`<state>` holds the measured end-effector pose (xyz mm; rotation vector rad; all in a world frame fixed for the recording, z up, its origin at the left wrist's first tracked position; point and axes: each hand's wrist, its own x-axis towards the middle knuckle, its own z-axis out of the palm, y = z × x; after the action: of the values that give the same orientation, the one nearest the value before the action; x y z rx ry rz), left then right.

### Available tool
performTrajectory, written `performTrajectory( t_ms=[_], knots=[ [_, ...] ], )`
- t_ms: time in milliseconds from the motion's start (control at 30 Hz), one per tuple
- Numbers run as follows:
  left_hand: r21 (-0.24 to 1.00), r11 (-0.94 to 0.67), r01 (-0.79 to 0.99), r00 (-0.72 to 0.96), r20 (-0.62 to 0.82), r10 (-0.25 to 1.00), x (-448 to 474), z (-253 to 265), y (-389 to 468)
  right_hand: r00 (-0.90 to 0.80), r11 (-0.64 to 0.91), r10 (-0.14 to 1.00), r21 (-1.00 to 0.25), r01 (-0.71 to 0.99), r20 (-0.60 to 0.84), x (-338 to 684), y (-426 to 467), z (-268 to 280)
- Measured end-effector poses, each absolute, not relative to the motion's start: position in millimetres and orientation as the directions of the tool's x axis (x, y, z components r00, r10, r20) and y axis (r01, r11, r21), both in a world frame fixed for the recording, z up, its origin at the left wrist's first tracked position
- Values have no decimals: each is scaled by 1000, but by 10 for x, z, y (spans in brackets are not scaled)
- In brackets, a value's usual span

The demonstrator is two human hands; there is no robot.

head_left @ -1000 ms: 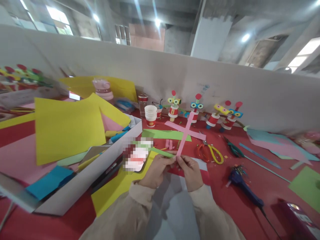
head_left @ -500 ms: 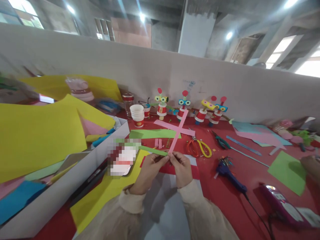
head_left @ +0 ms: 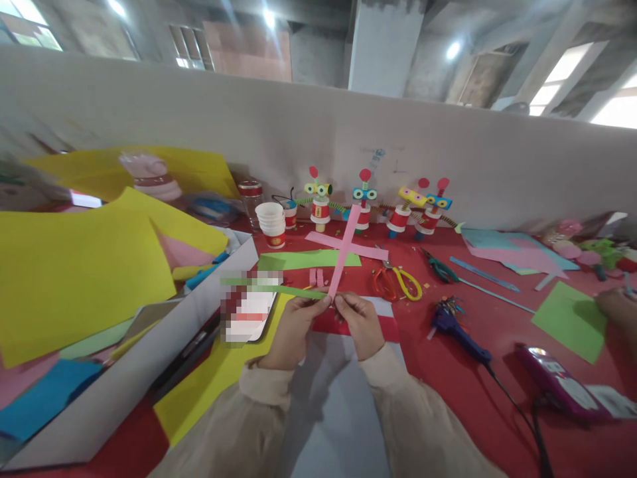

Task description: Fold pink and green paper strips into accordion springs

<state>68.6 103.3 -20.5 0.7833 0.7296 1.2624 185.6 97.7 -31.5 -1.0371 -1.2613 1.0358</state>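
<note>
Above the middle of the red table, my left hand [head_left: 296,330] and my right hand [head_left: 362,324] meet fingertip to fingertip. Between their pinched fingers are the near ends of two paper strips. One is a pink paper strip [head_left: 343,257] rising away from me; the other, a green paper strip [head_left: 298,291], stretches off to the left. My fingers hide exactly how the ends overlap. Another pink strip [head_left: 371,251] lies behind, crossing it in view. Small folded pink pieces [head_left: 316,277] and a green sheet [head_left: 308,259] rest just beyond my hands.
Yellow-handled scissors [head_left: 409,284], green-handled pliers [head_left: 442,271] and a blue glue gun [head_left: 458,335] with its cord lie to the right. Paper-cup figures [head_left: 320,211] and stacked cups [head_left: 272,229] stand at the back. A white box [head_left: 124,372] holds coloured paper. Another person's hand [head_left: 617,309] is far right.
My hands and both strips have risen slightly and shifted a little left in view. The pink strip leans a bit differently. The whole view has also shifted slightly.
</note>
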Motion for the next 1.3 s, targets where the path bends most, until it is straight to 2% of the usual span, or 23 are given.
performTrajectory(
  t_ms=[167,267,400,600,900,1100,1300],
  knots=[
    [782,229,-580,181,-150,972,653,-226,1058,123,296,940,-941,163,317,1850,957,-302],
    [759,270,-592,191,-193,962,635,-232,1065,139,338,922,-927,164,361,1865,928,-260],
    [718,308,-623,214,-223,951,626,-205,1063,74,402,906,-903,153,416,1883,903,-220],
    [689,314,-653,210,-234,949,620,-158,1040,76,442,878,-862,249,472,1845,916,-253],
    [695,330,-639,272,-197,942,624,-156,1027,119,514,797,-769,381,592,1796,844,-244],
    [724,280,-631,212,-186,959,607,-143,1046,106,503,818,-792,347,566,1779,854,-271],
    [798,192,-571,189,-99,977,595,-157,1049,75,486,830,-782,390,553,1771,844,-289]
  ],
)
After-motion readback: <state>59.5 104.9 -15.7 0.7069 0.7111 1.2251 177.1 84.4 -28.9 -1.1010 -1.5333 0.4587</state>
